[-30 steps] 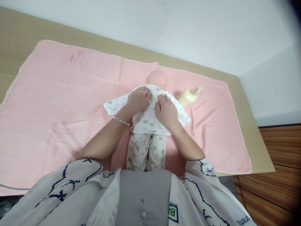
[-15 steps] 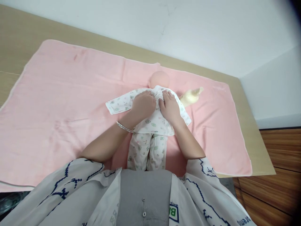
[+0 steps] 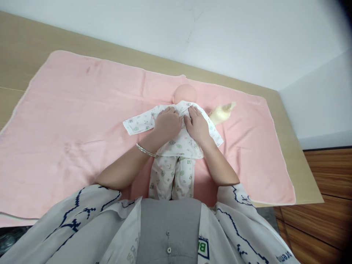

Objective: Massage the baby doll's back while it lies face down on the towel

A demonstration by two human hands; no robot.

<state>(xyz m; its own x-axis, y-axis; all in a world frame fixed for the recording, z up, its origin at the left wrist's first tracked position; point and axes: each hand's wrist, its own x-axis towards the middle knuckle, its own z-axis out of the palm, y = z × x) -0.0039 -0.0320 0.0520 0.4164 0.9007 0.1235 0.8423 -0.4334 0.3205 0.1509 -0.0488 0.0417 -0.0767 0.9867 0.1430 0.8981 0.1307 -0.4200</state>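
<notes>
The head camera looks down onto the doll [image 3: 183,144].

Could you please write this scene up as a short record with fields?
Left hand: on the patterned shirt's upper part; grip hidden
Right hand: on the same shirt, fingers extended
Bangle: silver, on the left wrist
Doll's head: pink, beyond the collar
Trousers: patterned, emerging below the shirt hem
Bottle-like object: pale yellow, lying beside the right sleeve
Pink blanket: spread on the table
</notes>
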